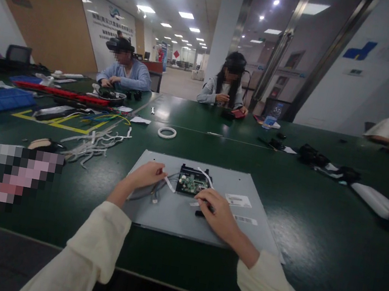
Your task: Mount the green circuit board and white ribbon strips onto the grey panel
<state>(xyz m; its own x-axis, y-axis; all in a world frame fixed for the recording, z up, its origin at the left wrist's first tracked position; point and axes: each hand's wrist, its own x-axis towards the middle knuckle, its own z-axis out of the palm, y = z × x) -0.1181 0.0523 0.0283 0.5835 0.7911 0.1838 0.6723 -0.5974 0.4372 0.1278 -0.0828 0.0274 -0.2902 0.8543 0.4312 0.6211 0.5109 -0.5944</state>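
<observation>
A flat grey panel [174, 219] lies on the table in front of me, with printed labels [238, 201] on its right part. Near its far middle sits a green circuit board [193, 184] in a black frame. My left hand [147, 176] is closed at the board's left, its fingertips pinching a white strip [170, 184]. A bundle of grey cable [144, 193] runs beneath that hand. My right hand [216, 212] has its fingers curled together at the board's near right corner. A short black piece [199, 213] shows under these fingers; whether they grip it is hidden.
A white ring [167, 132] lies beyond the panel. To the left are a heap of pale flat cables [98, 144], a blue tray [1, 100] and red strips [62, 92]. Black devices [312, 155] and a bottle [272, 116] stand right. Co-workers sit around the table.
</observation>
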